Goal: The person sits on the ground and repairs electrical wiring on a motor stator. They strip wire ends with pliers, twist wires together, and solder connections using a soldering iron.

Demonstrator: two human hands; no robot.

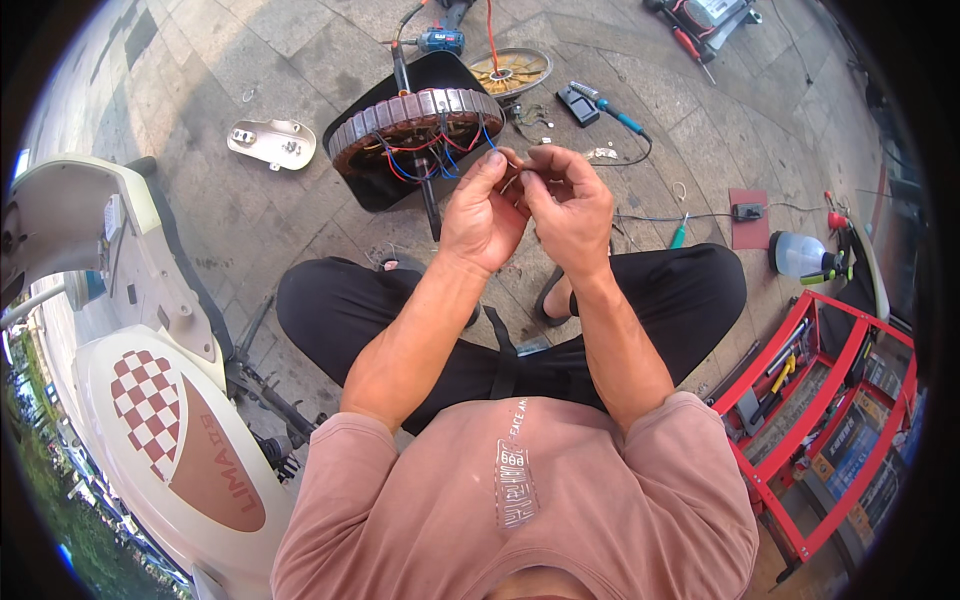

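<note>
A hub motor stator [416, 120] with copper windings and a metal shaft [429, 199] stands tilted on a black tray-like piece [367, 187]. Red, blue and black wires hang from its near face. One blue wire [489, 137] runs from the stator's right side to my left hand [487, 202], whose thumb and forefinger are pinched on it. My right hand [570, 195] is right beside it, fingertips curled together close to the left ones. Whether the right fingers grip a wire end is hidden by the fingers themselves.
Beyond the stator lie a cordless drill [441, 40] and a spoked wheel cover [517, 71]. A soldering iron [619, 116] rests in its stand [577, 105]. Right: a green-handled tool [679, 234], a spray bottle [799, 255], a red rack [795, 435]. Left: a white housing [277, 146], scooter bodywork [150, 420].
</note>
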